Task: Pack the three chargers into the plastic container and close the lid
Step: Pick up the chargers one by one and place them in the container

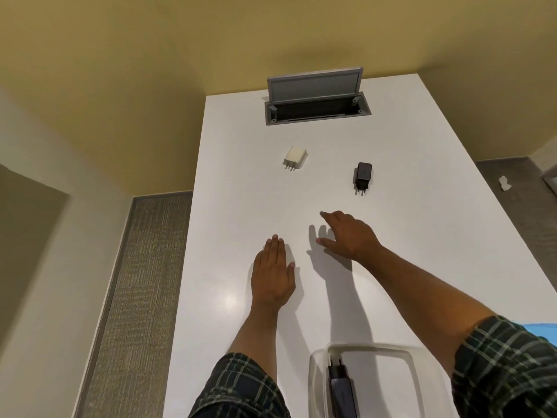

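Note:
A white charger (295,157) lies on the white table (229,176), far centre, prongs toward me. To its right lies a black charger (363,176), also prongs toward me. Another black charger (340,384) rests inside the clear plastic container (413,357) at the near edge; the container has no lid on it. My left hand (272,274) lies flat on the table, fingers together, holding nothing. My right hand (349,235) hovers a little short of the black charger, fingers spread, holding nothing.
A grey cable hatch (316,108) with its flap raised is set in the table's far end. Carpeted floor lies to the left and right of the table. A scrap of white paper (505,184) lies on the floor at right. No container lid is visible.

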Motion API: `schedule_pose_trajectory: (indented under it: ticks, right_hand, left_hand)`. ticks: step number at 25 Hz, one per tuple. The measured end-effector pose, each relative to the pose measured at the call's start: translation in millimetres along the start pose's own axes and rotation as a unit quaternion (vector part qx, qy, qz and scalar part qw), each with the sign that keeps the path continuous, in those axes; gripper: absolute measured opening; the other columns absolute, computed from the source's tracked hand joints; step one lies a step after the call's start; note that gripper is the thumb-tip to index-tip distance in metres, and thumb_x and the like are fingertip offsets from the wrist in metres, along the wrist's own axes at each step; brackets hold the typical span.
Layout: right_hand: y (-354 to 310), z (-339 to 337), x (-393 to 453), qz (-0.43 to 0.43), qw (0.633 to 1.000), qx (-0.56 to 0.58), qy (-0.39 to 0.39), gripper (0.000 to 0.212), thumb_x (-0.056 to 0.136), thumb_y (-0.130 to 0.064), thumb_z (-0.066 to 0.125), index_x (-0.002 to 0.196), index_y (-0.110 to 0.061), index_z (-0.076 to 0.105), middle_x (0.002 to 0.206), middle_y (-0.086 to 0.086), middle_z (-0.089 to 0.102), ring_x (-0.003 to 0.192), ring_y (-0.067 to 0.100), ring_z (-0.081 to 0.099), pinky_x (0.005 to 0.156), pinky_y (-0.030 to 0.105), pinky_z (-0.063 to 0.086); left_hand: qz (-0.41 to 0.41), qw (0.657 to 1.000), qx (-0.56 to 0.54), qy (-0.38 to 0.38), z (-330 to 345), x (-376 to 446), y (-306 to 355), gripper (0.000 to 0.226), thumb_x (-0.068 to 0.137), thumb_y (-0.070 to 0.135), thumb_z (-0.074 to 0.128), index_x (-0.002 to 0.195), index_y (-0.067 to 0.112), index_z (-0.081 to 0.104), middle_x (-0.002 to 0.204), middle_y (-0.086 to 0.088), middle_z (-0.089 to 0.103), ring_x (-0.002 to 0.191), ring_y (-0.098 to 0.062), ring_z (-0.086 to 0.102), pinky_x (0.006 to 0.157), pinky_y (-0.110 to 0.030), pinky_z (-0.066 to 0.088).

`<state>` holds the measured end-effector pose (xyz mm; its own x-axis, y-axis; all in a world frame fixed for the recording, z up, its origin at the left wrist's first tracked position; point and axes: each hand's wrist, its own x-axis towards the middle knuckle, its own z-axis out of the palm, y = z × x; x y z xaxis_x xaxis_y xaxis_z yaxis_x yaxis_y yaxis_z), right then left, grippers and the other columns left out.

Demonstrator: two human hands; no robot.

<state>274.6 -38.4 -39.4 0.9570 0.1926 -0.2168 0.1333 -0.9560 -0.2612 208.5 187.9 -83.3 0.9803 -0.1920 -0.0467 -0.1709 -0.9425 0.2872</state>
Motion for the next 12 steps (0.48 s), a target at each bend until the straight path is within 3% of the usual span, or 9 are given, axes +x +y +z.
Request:
schedule_pose_trajectory:
  ticks: [7, 12]
  right_hand:
    - [6, -7, 79, 0.019, 0.998, -0.058, 0.003, 0.075, 0.091, -0.039, 0.063, 0.154, -0.020, 0.027, 0.147, 0.008, 0.044, 0.128, 0.032, 0.048, 0.095, 0.044, 0.046]
    - [14, -5, 123, 0.036, 0.993, -0.102, -0.045, 0.086, 0.090, -0.031, 0.065, 0.158, -0.020, 0.013, 0.160, 0.011, 0.025, 0.140, 0.033, 0.036, 0.101, 0.046, 0.044]
  left_hand:
    - [-0.029, 1.000, -0.007, 0.006, 16, 45, -16, 0.061, 0.105, 0.033, 0.039, 0.158, 0.007, 0.028, 0.167, -0.009, 0.024, 0.155, -0.023, 0.024, 0.126, -0.039, 0.023]
    - [-0.048, 0.999, -0.002, 0.010, 37, 55, -30, 0.064, 0.106, 0.042, 0.032, 0.161, 0.013, 0.018, 0.170, -0.003, 0.012, 0.158, -0.018, 0.014, 0.128, -0.040, 0.015]
